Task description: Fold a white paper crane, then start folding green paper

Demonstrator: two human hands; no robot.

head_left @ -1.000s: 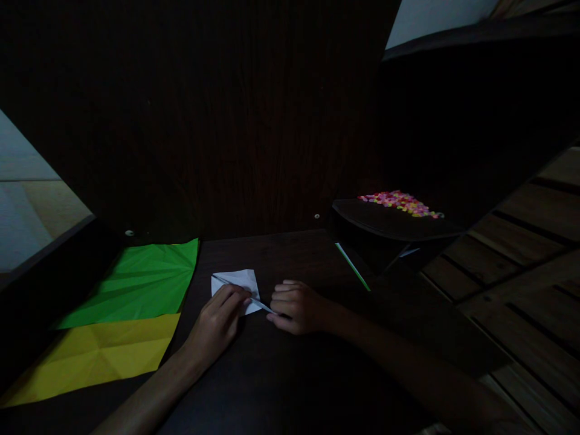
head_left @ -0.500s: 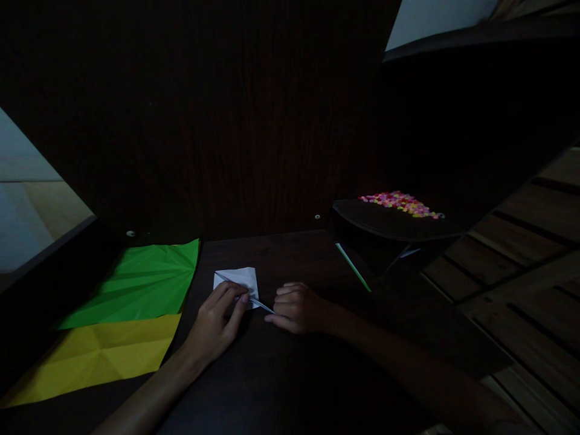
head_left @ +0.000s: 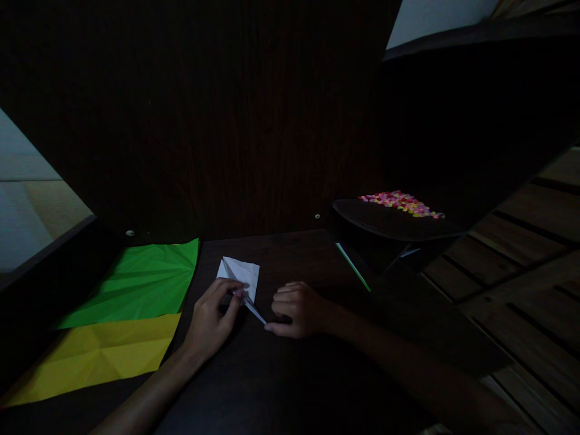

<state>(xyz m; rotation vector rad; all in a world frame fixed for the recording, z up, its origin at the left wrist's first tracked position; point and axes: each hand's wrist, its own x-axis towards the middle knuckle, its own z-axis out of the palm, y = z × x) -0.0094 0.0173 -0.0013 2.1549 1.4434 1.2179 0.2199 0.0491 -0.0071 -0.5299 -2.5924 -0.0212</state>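
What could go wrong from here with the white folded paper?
1. Bent tip: the right hand has its thumb at the very end of the narrow point, so a push there might buckle it.
2. Skewed fold: the left hand pinches the white paper at the base of that point; a slip could let it twist.
3. Misjudged crease: the scene is dark, so fine edges may be hard to line up.

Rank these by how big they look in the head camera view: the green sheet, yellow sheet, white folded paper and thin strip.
1. Green sheet and yellow sheet: too alike to rank.
2. White folded paper, partly covered by fingers.
3. Thin strip.
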